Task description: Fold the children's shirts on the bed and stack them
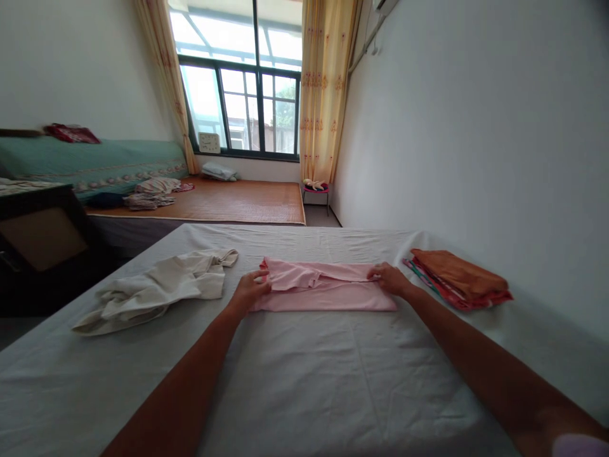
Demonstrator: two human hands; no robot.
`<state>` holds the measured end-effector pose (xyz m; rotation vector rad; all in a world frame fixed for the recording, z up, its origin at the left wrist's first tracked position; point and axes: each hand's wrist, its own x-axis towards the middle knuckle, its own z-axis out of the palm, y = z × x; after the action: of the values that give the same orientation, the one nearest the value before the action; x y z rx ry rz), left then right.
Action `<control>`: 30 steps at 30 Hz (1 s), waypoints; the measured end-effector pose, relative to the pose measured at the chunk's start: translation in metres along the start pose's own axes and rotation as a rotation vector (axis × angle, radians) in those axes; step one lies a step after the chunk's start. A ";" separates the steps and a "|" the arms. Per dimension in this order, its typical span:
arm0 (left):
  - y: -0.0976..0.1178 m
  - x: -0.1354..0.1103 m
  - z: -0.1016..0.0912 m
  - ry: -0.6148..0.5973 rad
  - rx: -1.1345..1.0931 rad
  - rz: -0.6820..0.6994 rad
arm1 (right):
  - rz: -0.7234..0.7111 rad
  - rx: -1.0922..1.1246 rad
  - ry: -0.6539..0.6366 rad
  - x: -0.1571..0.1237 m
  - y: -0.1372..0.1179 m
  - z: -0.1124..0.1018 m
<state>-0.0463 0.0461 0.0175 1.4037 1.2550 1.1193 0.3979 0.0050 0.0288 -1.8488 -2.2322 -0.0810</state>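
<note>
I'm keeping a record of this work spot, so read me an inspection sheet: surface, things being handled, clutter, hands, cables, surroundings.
Surface: pale sheet, wrinkled in places.
Things being handled: pink garment, laid out in a folded strip.
Clutter: crumpled cream garment on the left; folded stack on the right, orange cloth on top.
Hands: left hand and right hand touch opposite ends of the pink garment; how firmly, I can't tell.
Cables: a pipe or cord runs along the right wall, exact type unclear.
Surroundings: matted bed with clothes, window, curtain.
</note>
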 end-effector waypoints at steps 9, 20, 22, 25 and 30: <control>0.017 -0.019 0.019 -0.205 0.923 0.547 | -0.377 0.202 0.116 0.022 -0.102 0.003; 0.003 -0.012 0.010 -0.161 0.959 0.463 | -0.089 0.387 0.041 0.054 -0.162 0.020; 0.009 -0.014 0.009 -0.120 0.981 0.485 | -0.096 0.397 0.076 0.051 -0.156 0.011; 0.020 -0.019 0.010 -0.085 1.003 0.545 | -0.132 0.332 0.016 0.047 -0.153 0.002; 0.020 -0.021 0.026 -0.121 0.991 0.612 | -0.078 0.228 0.116 0.063 -0.164 0.011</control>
<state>-0.0187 0.0227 0.0320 2.6856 1.3901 0.7478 0.2256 0.0358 0.0502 -1.5981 -2.1361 0.0500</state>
